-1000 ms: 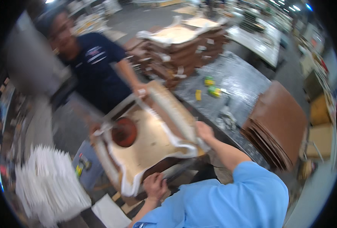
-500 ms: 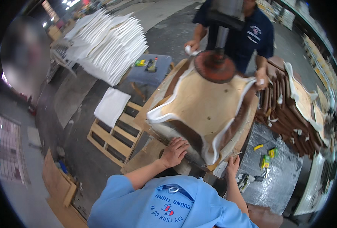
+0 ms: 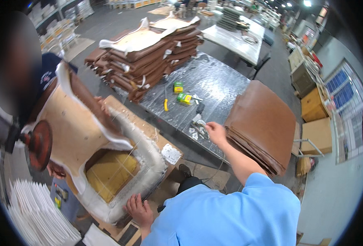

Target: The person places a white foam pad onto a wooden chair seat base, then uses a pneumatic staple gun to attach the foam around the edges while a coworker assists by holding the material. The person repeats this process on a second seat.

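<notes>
My left hand [image 3: 138,211] lies with its fingers spread on the near edge of a grey-white padded form [image 3: 152,172]. Through the form's opening shows a yellowish panel [image 3: 114,172] crossed by thin cords. A seat piece [image 3: 75,123], bare board edged with white padding and brown cover, stands tilted over the form. A co-worker's hand [image 3: 102,106] is at its far side. On the table to the right, my right hand [image 3: 217,133] is closed at a silver hand tool [image 3: 198,120] that looks like a staple gun; the fingers partly hide it.
A red round press disc [image 3: 41,145] hangs at left. The plastic-covered table [image 3: 224,86] holds green-yellow boxes [image 3: 184,99], a yellow-handled tool [image 3: 166,104] and brown sheets [image 3: 263,123]. Brown-covered seats [image 3: 148,61] are stacked beyond; white sheets [image 3: 42,217] stand lower left.
My view has turned right. My right hand has left the board's edge and reached the tool on the table. The seat piece has been tilted up, uncovering the form; my left hand stays at its edge.
</notes>
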The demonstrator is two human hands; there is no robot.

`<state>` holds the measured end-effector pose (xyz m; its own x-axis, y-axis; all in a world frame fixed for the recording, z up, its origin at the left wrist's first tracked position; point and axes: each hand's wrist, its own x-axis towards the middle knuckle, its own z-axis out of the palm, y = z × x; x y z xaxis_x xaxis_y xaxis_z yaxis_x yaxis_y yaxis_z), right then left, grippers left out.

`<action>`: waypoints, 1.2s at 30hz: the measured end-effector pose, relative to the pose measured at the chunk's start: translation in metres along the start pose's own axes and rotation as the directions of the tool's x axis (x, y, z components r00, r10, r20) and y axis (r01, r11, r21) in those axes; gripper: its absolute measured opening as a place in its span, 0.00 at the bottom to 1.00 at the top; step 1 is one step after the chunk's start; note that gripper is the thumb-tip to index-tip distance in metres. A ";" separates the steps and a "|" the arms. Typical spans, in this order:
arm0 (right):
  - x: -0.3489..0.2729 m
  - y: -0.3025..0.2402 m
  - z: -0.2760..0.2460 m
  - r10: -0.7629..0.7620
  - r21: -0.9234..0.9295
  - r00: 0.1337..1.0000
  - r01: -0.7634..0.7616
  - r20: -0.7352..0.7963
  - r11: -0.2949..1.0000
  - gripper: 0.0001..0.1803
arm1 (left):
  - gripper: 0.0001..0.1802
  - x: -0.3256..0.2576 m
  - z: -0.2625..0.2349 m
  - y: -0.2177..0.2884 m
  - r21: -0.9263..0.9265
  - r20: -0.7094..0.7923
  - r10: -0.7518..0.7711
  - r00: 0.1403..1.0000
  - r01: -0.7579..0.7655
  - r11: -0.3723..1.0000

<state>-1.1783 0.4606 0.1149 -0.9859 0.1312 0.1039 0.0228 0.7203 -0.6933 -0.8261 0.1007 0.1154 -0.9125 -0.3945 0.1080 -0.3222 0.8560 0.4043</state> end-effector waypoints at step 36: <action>0.210 0.122 -0.117 0.620 -0.447 0.705 -0.704 -0.345 0.552 0.25 | 0.36 0.135 0.057 0.129 -0.174 -0.040 -0.263 0.964 0.253 0.952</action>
<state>-1.3629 0.6557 0.1358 -0.6238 0.7738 -0.1105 0.7807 0.6097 -0.1373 -1.0051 0.1775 0.1301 -0.7847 -0.6189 0.0341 -0.4934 0.6570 0.5700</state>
